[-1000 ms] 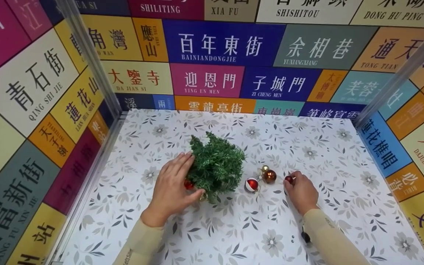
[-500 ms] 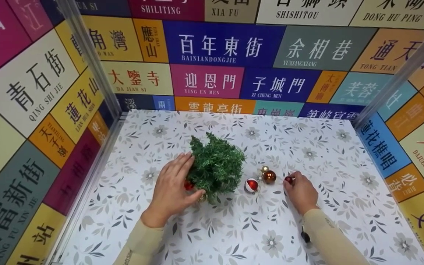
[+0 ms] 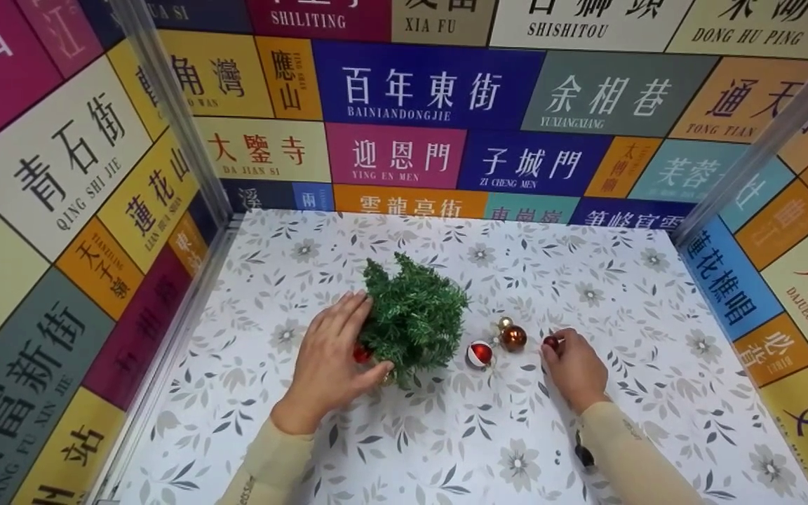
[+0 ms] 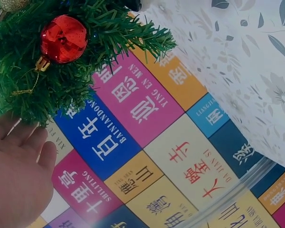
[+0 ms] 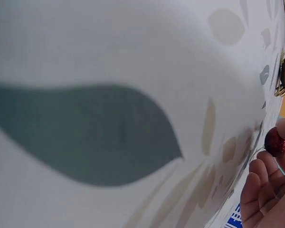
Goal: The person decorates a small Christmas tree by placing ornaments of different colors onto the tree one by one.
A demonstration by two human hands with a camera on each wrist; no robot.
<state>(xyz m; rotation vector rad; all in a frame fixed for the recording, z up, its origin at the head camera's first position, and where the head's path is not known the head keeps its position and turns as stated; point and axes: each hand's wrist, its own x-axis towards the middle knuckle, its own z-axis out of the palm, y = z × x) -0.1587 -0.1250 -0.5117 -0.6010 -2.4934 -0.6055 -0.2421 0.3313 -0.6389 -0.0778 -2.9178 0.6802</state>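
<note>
A small green artificial Christmas tree (image 3: pixel 414 315) stands on the patterned tabletop. My left hand (image 3: pixel 334 358) rests against its left side, thumb and fingers spread. In the left wrist view, fairly straight fingertips (image 4: pixel 26 130) reach into the branches below a shiny red bauble (image 4: pixel 64 39) hung there. To the tree's right, my right hand (image 3: pixel 576 368) pinches a small dark red bauble (image 3: pixel 551 341) between thumb and fingers, low by the table. Its glittery surface shows in the right wrist view, where the hand (image 5: pixel 270 190) is partly cut off.
Between tree and right hand lie a red-and-white bauble (image 3: pixel 479 353), a copper-brown bauble (image 3: pixel 513 338) and a small gold bauble (image 3: pixel 506 322). Printed panels (image 3: pixel 425 84) wall the table (image 3: pixel 404 449) at the back and both sides, with clear posts at the corners.
</note>
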